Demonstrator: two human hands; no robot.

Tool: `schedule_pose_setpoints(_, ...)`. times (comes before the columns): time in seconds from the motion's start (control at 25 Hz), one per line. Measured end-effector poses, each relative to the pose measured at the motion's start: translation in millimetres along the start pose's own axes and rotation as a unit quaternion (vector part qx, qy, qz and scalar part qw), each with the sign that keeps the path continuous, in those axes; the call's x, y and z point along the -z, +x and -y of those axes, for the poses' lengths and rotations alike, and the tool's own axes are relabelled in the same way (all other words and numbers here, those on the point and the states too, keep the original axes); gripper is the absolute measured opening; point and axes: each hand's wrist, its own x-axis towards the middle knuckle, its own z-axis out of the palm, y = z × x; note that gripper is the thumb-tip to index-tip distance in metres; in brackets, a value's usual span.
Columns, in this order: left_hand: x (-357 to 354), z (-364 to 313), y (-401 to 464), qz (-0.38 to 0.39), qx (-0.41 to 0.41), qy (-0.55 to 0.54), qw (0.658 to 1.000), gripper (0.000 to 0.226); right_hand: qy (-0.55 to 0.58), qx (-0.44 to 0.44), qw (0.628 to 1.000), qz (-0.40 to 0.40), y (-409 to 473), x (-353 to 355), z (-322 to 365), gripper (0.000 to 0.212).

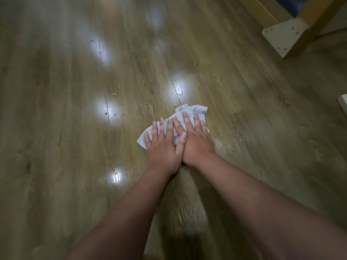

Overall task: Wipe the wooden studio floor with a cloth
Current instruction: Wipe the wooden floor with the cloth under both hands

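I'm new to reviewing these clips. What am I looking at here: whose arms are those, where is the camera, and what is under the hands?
There is no machine here. A person wears a camera on the head, looking forward and down, so the two bare arms are their own. Both hands press flat, side by side, on a crumpled pale cloth lying on the wooden floor. The left hand and right hand have straight fingers, so this is pressing, not a closed grip. Small water droplets sit ahead to the left, among bright light reflections. A pale furniture leg stands at upper right.
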Motion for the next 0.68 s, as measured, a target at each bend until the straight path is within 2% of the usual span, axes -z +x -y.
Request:
schedule_pose_setpoints(0.16,-17.5,-35.4,38.1,-0.024,-0.005,0.005,1.0,0.081,-0.004,0.026,1.0,0.003,31.0,14.9,-47.5,0.079)
schedule_pose_setpoints(0.32,-23.9,-51.0,16.6,-0.022,-0.016,-0.002,1.0,0.081,-0.049,0.101,0.993,0.027,19.4,27.1,-71.7,0.087)
schedule_pose_setpoints(0.48,-29.0,-57.3,-44.0,-0.04,0.107,-0.068,0.991,0.077,-0.097,0.173,0.975,0.098,-7.2,21.8,-50.7,0.08)
schedule_pose_setpoints(0.56,-24.7,-38.9,-43.3,-0.063,0.156,-0.074,0.983,0.078,-0.075,0.198,0.973,0.096,6.6,15.0,-27.5,0.077)
schedule_pose_setpoints(0.68,-0.7,2.5,10.8,-0.095,0.184,-0.043,0.977,0.081,-0.084,0.206,0.973,0.059,62.8,14.6,10.7,0.075)
